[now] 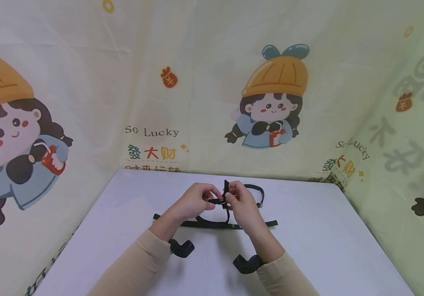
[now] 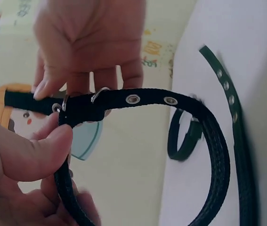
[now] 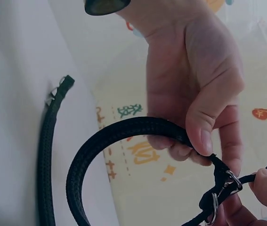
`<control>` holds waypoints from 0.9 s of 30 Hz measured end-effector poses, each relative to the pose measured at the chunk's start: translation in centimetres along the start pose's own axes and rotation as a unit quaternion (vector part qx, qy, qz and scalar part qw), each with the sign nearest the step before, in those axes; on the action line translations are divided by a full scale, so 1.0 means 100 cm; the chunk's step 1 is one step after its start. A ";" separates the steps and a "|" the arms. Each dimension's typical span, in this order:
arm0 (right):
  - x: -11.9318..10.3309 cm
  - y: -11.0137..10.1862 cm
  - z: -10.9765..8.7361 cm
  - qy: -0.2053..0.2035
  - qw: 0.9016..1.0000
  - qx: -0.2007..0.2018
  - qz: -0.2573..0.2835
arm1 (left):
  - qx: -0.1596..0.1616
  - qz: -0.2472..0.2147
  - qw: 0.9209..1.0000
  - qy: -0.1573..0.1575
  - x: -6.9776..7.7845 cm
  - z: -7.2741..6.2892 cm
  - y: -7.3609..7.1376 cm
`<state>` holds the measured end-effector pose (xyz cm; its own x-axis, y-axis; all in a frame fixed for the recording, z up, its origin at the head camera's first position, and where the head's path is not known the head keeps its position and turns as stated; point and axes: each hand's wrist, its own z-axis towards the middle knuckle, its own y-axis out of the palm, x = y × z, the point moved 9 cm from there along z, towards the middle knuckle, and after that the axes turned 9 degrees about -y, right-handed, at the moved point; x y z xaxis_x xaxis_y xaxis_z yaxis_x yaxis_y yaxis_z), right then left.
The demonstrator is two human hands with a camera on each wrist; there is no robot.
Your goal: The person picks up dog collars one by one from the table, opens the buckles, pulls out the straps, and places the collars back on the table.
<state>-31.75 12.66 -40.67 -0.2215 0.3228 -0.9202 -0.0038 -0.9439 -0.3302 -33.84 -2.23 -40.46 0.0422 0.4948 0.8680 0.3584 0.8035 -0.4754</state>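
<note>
A black collar [image 2: 220,155] with metal eyelets is bent into a loop that hangs between my hands. Its metal buckle [image 3: 233,181] and a D-ring [image 3: 212,209] sit where the strap overlaps. My left hand [image 1: 195,201] pinches the collar beside the buckle, with the left thumb [image 2: 48,153] pressed against the band. On the other side, my right hand [image 1: 243,205] grips the strap's free end, which sticks out past the buckle. In the head view the fingers cover part of the buckle area.
Behind the hands, a second black collar [image 1: 262,194], curved into a loop, lies on the white table [image 1: 300,230]. A long dark strap [image 2: 244,160] with eyelets stretches across the table below the hands. Printed cloth [image 1: 204,102] surrounds the table at the back and sides.
</note>
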 end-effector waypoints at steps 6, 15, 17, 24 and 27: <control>-0.003 -0.003 0.001 -0.007 1.000 0.011 -0.016 | 0.068 0.119 0.989 0.055 0.021 -0.010 0.001; -0.005 -0.004 0.000 -0.003 1.000 0.016 -0.009 | 0.060 0.094 0.993 0.028 0.016 -0.009 0.001; -0.004 -0.004 -0.001 0.002 1.000 0.016 0.000 | 0.046 0.081 0.995 0.019 0.013 -0.006 0.001; -0.002 -0.001 -0.002 0.004 1.000 0.009 0.014 | -0.011 0.026 1.000 0.008 0.007 0.001 0.004; -0.001 -0.001 -0.002 0.003 1.000 0.006 0.009 | -0.024 0.015 1.000 0.006 0.006 0.002 0.005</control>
<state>-31.49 12.75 -40.55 -0.2150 0.3059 -0.9275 -0.0119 -0.9504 -0.3107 -33.80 -1.53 -40.21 0.0645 0.5138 0.8555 0.4018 0.7714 -0.4935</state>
